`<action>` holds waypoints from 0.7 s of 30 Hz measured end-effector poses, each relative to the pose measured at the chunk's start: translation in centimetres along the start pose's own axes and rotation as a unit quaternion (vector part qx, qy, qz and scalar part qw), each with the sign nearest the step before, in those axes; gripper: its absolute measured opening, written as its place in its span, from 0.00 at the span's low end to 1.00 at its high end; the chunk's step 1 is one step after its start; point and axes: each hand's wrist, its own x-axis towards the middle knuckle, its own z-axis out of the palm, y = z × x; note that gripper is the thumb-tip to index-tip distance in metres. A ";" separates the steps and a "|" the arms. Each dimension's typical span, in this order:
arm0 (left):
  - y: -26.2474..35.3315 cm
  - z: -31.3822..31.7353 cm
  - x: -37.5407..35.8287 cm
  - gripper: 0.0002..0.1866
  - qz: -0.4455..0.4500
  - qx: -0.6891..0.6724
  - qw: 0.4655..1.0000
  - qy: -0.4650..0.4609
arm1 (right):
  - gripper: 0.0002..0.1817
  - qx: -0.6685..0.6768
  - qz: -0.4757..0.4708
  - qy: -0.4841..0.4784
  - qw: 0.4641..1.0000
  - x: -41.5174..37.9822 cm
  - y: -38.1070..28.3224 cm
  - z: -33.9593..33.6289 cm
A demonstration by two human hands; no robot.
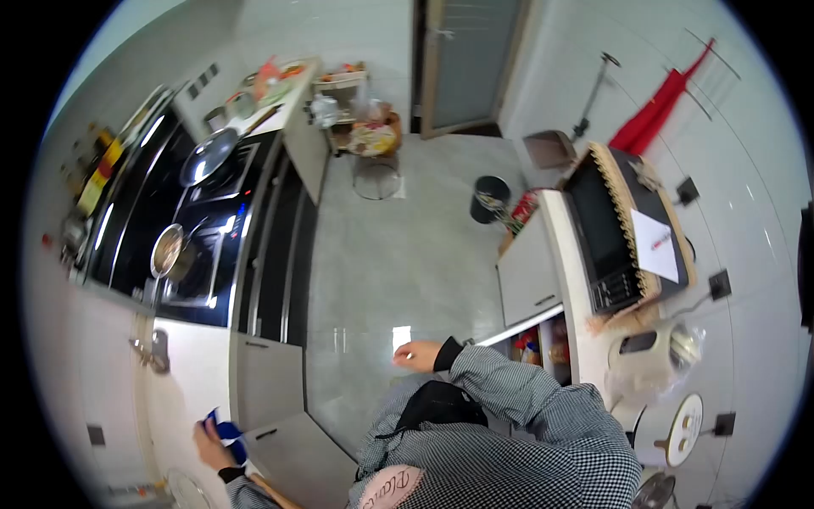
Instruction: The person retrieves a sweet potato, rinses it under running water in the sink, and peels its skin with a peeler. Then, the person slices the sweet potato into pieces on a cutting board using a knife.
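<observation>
At the lower left, my left hand [210, 444] is at a blue and white item [227, 431] beside the white counter [191, 373], with its fingers against the item. In front of my body, my right hand [415, 356] hangs over the grey floor, its fingers curled together around a small white thing [410, 355] too small to name. Right of that hand, a cabinet drawer or door [526, 327] stands ajar, with colourful packets [530, 348] inside.
On the left are a stove with a lidded pan [210, 157] and a small pot [168, 251]. A black bin [489, 199] and a wire stool [376, 178] stand on the floor. To the right are a microwave [598, 229] and a white cooker [670, 431].
</observation>
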 end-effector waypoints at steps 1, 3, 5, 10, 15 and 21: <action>-2.2 -0.9 1.7 0.30 -0.005 0.013 1.000 0.007 | 0.24 0.001 0.043 0.048 0.998 -0.9 2.3 0.7; -3.0 2.6 7.2 0.32 0.035 0.174 0.967 0.183 | 0.27 -0.049 0.129 0.146 0.980 -0.3 6.4 -5.1; 6.5 -2.2 3.5 0.36 -0.131 0.283 0.948 0.064 | 0.28 0.016 0.191 0.153 0.969 -2.3 8.1 -4.5; 8.0 14.2 5.5 0.38 0.240 0.124 0.962 -0.028 | 0.28 0.066 0.177 0.386 0.903 -3.7 15.1 -2.4; 21.3 20.3 2.2 0.34 0.378 -0.150 0.902 -0.146 | 0.27 0.173 0.199 0.487 0.833 -0.8 21.3 1.1; 24.6 25.3 11.3 0.20 0.355 -0.225 0.885 -0.200 | 0.20 0.205 0.234 0.541 0.781 0.9 26.2 2.7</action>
